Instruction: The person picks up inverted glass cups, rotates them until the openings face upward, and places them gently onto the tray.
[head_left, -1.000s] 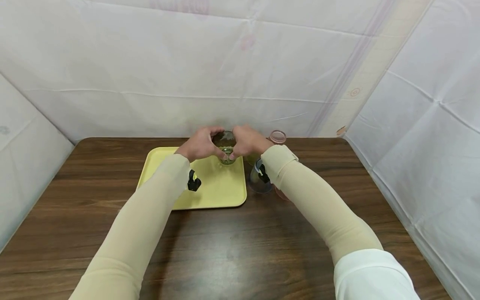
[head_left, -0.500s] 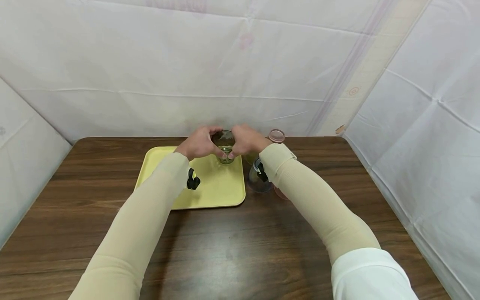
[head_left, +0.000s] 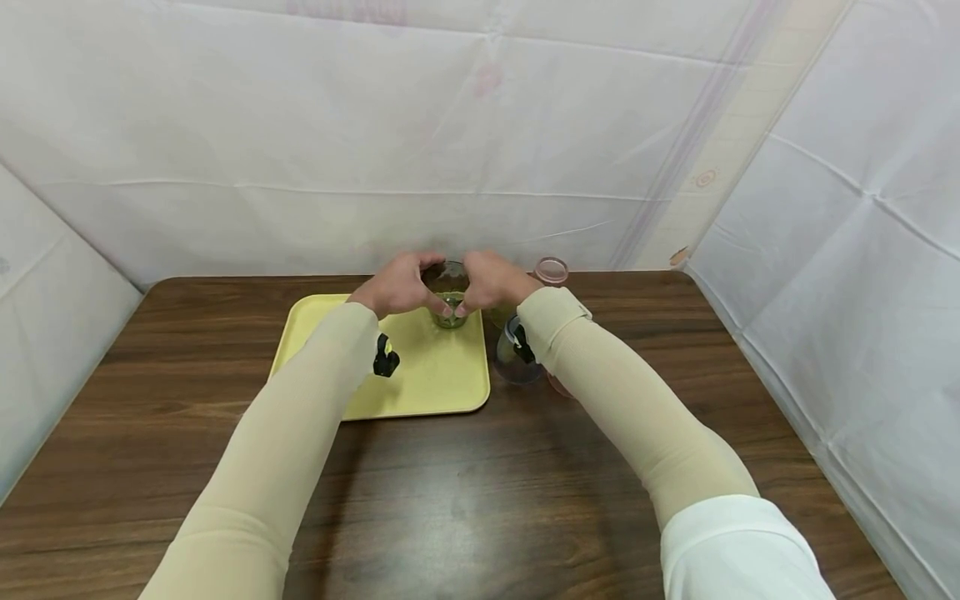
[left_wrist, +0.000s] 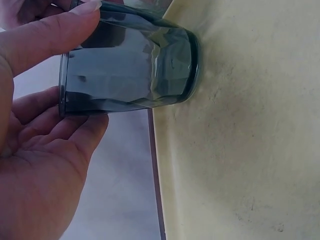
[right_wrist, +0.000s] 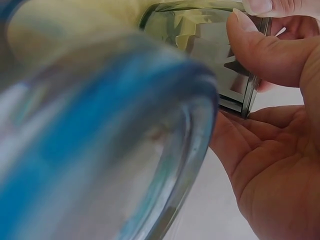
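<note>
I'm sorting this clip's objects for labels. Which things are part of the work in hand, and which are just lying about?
In hand:
green glass, gripped by left hand and right hand
yellow tray under it

Lying about:
blue glass beside the tray
pink cup behind the right wrist

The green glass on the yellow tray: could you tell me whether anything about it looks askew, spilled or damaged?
Nothing stands out. The green glass stands upright on the yellow tray, held between the left hand and the right hand. No crack or spill shows.
</note>
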